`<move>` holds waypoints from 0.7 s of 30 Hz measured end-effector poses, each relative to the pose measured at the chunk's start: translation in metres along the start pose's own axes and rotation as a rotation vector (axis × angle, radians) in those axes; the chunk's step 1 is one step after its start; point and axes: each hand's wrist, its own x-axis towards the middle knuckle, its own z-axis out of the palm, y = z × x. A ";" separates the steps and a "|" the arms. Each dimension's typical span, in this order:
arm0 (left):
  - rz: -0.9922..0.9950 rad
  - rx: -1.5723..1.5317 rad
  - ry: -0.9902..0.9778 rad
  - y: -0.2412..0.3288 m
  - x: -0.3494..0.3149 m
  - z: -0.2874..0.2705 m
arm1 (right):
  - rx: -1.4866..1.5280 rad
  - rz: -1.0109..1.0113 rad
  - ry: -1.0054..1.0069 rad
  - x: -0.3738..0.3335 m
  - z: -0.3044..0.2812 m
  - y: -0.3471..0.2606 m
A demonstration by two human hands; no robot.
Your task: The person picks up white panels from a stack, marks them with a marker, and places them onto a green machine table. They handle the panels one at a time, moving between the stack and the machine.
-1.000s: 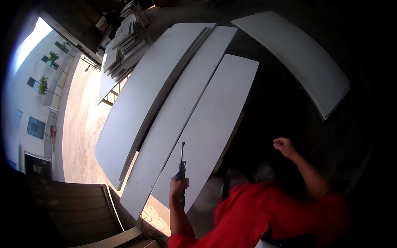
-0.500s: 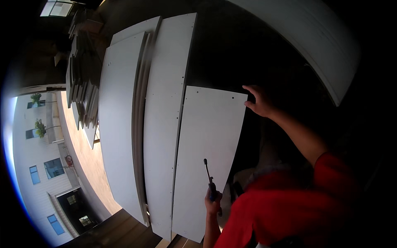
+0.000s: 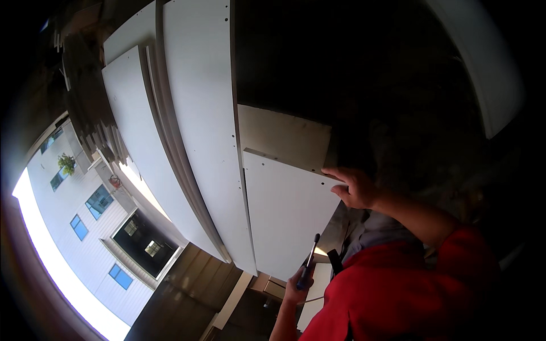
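My right hand point(image 3: 355, 188) grips the far right corner of a white panel point(image 3: 287, 210), with fingers over its end edge and thumb against its face. The panel has small drilled holes near that end, and its end edge shows as tilted up. By the panel's near end, my left hand point(image 3: 296, 287) is closed round the handle of a slim hand tool point(image 3: 313, 253) with a thin metal shaft, dark tip and dark blue handle. Its exact kind is unclear. A longer white panel point(image 3: 205, 91) with edge holes lies along the left of the held one.
More white panels point(image 3: 133, 108) are stacked at the left. A pale board point(image 3: 278, 128) lies beyond the held panel. Bundled boards point(image 3: 85, 96) stand farther left, near an opening onto a pale building point(image 3: 85, 216). A large white sheet point(image 3: 483, 62) is at the far right.
The held panel's far end has come up and toward me, showing its end edge and the pale board beyond. My left hand's tool now points up and rightward. The view has turned.
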 end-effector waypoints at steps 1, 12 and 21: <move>-0.189 -0.215 0.177 -0.019 0.002 -0.013 | -0.010 0.020 -0.037 0.002 -0.004 -0.004; -0.235 -0.393 0.410 0.043 0.067 -0.086 | -0.058 0.012 -0.024 -0.003 0.008 -0.006; -0.032 -0.081 0.283 -0.065 -0.009 -0.081 | -0.627 -0.148 -0.008 0.000 0.027 -0.052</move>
